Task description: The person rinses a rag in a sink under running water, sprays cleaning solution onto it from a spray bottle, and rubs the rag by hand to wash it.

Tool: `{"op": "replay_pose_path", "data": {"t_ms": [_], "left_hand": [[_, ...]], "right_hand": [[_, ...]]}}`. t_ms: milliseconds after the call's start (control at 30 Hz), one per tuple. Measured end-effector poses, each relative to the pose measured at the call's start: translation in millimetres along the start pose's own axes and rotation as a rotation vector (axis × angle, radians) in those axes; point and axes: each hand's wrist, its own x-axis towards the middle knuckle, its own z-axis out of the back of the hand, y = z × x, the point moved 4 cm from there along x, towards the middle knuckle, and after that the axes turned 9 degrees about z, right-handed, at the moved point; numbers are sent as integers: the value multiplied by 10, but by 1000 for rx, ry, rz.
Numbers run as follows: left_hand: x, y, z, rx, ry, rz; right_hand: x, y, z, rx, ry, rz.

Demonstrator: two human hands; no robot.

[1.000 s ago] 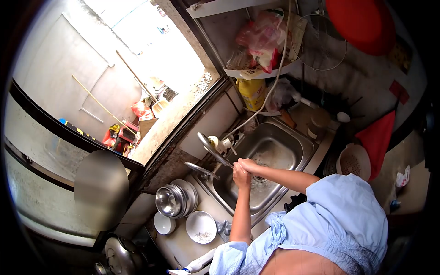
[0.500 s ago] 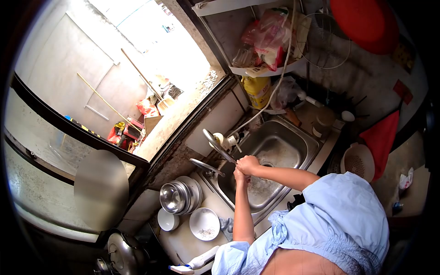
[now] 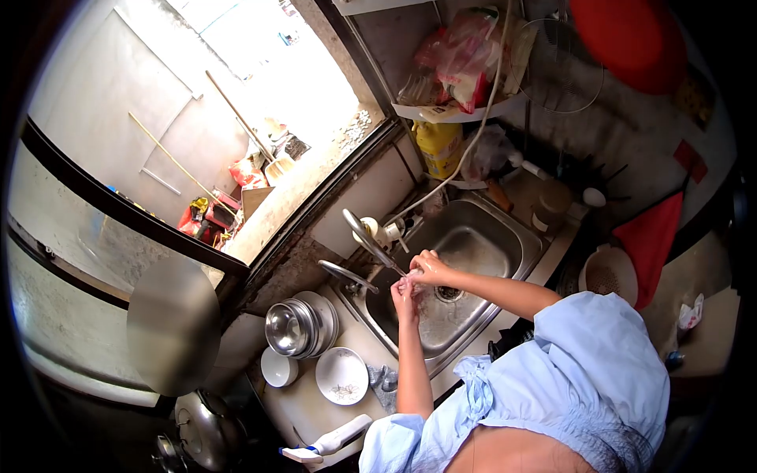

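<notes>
My right hand is beneath the end of the curved metal faucet, fingers bent inward and wet-looking. Close against it, my left hand has its fingers curled up toward the right hand. A whitish, shiny patch shows between them; I cannot make out whether it is water, lather or a small object. Both hands are over the stainless steel double sink, near its divider. A second curved spout stands left of my left hand. Below the hands, the drain shows in the basin.
Stacked metal bowls, a white bowl and a patterned bowl sit on the left counter, beside a grey cloth and a white spray bottle. A yellow jug stands behind the sink. A pale hose hangs down near the faucet.
My hands were clasped together under the spout; they have drawn slightly apart, with the fingers now more visible. The view has shifted a little.
</notes>
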Motion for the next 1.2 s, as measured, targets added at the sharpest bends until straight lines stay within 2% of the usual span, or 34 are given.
{"op": "replay_pose_path", "data": {"t_ms": [67, 100, 133, 233, 267, 333, 400, 467, 533, 600, 667, 733, 800, 867, 933, 1000, 1067, 1100, 1133, 1200], "left_hand": [[17, -55, 15, 11, -27, -123], [39, -76, 24, 164, -55, -217], [52, -107, 16, 319, -82, -311], [-10, -186, -141, 432, -51, -340], [74, -146, -107, 522, -113, -481], [77, -107, -141, 357, -36, -339], [121, -72, -83, 440, -82, -390], [166, -22, -41, 442, -112, -309], [206, -8, 13, 424, -121, -337], [123, -185, 9, 565, -132, -435], [-143, -458, -222, 379, 36, -385], [-127, -512, -246, 388, 65, -428], [-151, -559, -246, 491, 37, -432], [-147, -582, -268, 453, 40, -415], [-137, -604, -319, 415, 45, -401], [-168, -656, -448, 213, 35, -372], [-188, -709, -541, 240, 84, -334], [-192, -703, -570, 264, 133, -298], [-192, -702, -565, 268, 129, -295], [-202, -724, -552, 339, 103, -389]], "right_hand": [[-33, -86, 51, 238, 123, -6], [-24, -74, 98, 528, 161, -44], [-12, -84, 119, 527, 163, -46], [-16, -88, 216, 384, 137, -1], [-4, -121, 214, 369, 109, 1], [9, -156, 214, 142, -25, 180], [34, -63, 350, 168, 2, 182], [59, -31, 437, 320, 81, 71], [53, -119, 410, 542, 17, 17], [30, -77, 481, 699, 52, -82], [-10, 4, 570, 653, 71, -31], [-47, -13, 552, 677, 89, -56], [-46, 58, 605, 386, 9, 169], [-46, 25, 592, 411, 31, 122], [-40, -20, 558, 566, 120, 58], [-37, -2, 551, 672, 160, 26], [-23, 99, 571, 901, 275, -53], [-1, 63, 560, 798, 409, -40], [40, 40, 580, 803, 410, -41], [30, 26, 515, 402, 709, 73]]}}
